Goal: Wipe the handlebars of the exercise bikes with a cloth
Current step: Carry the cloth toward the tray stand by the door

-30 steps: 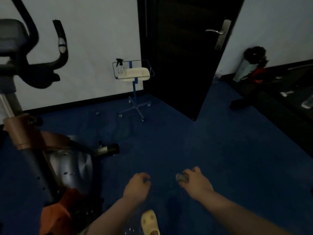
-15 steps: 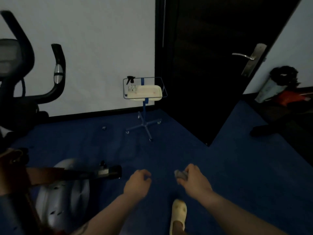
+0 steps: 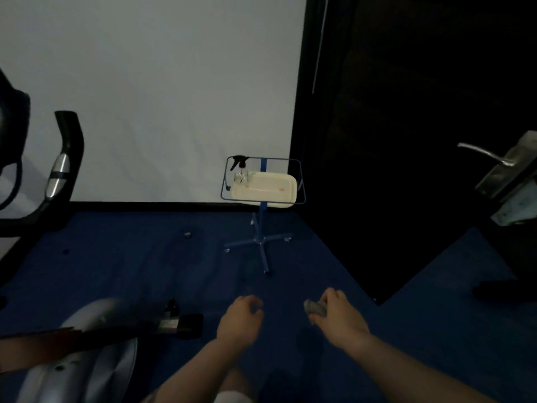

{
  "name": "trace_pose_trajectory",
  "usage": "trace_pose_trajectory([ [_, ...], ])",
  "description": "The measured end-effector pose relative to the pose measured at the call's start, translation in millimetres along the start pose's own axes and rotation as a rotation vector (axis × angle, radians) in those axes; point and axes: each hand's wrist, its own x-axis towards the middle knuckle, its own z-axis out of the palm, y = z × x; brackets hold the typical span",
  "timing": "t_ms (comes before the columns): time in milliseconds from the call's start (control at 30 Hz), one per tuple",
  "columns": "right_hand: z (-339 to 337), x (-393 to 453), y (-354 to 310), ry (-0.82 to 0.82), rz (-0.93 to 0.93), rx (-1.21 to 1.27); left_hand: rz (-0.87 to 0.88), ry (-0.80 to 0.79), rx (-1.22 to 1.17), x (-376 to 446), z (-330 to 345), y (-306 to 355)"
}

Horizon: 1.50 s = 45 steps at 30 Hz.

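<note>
My right hand point(image 3: 338, 317) is closed around a small grey cloth point(image 3: 313, 308), bunched at the fingertips, low over the blue floor. My left hand point(image 3: 239, 319) hangs beside it in a loose fist and holds nothing. An exercise bike stands at the far left: its black handlebar point(image 3: 62, 170) with a silver grip sensor curves upward, and its silver flywheel housing point(image 3: 87, 353) fills the bottom left corner. Both hands are well to the right of the handlebar and far below it.
A blue wheeled stand point(image 3: 261, 237) by the white wall carries a cream tray point(image 3: 264, 189) with a spray bottle point(image 3: 241, 171). A dark open door point(image 3: 406, 141) with a metal handle point(image 3: 482, 154) stands at the right. Blue carpet covers the floor.
The view has swung left and up: the stand and door have shifted rightward and the bike has slid toward the left edge. Both hands keep their pose, cloth still in the right one.
</note>
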Motion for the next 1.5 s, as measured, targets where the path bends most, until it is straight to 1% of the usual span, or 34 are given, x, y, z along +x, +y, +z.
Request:
trace_pose_trajectory([
  [100, -6, 39, -14, -0.023, -0.032, -0.027, -0.034, 0.020, -0.013, 32, -11, 4],
  [267, -16, 110, -46, -0.033, -0.064, -0.034, -0.039, 0.041, 0.009, 102, -43, 7],
  [433, -31, 182, -82, -0.033, -0.031, -0.062, -0.030, 0.064, 0.027, 181, -90, 21],
  [567, -41, 232, -112, 0.047, -0.029, 0.044, 0.004, 0.063, 0.057, 236, -123, 33],
  [600, -42, 241, -117, 0.053, -0.020, 0.074, 0.001, 0.064, 0.064, 248, -129, 36],
  [667, -45, 256, -124, 0.012, 0.036, 0.111, -0.019, 0.040, 0.077, 265, -137, 44],
  [833, -51, 311, -126, -0.021, 0.078, 0.169, -0.054, -0.004, 0.072, 311, -148, 49],
  [967, -60, 372, -128, -0.053, 0.083, 0.199, -0.133, 0.020, 0.048, 344, -154, 51],
  [1100, -72, 445, -134, -0.078, 0.037, 0.174, -0.217, 0.041, 0.038, 382, -162, 63],
  [1267, -76, 536, -151, -0.046, -0.007, 0.125, -0.219, 0.069, -0.004, 439, -167, 92],
  [1367, -66, 581, -156, -0.048, -0.018, 0.048, -0.256, 0.102, -0.035, 463, -165, 103],
  [1433, -55, 603, -155, -0.021, -0.043, 0.020, -0.277, 0.125, -0.043, 474, -162, 101],
  [1500, -42, 619, -151, -0.029, -0.025, -0.012, -0.299, 0.134, -0.042, 477, -157, 95],
])
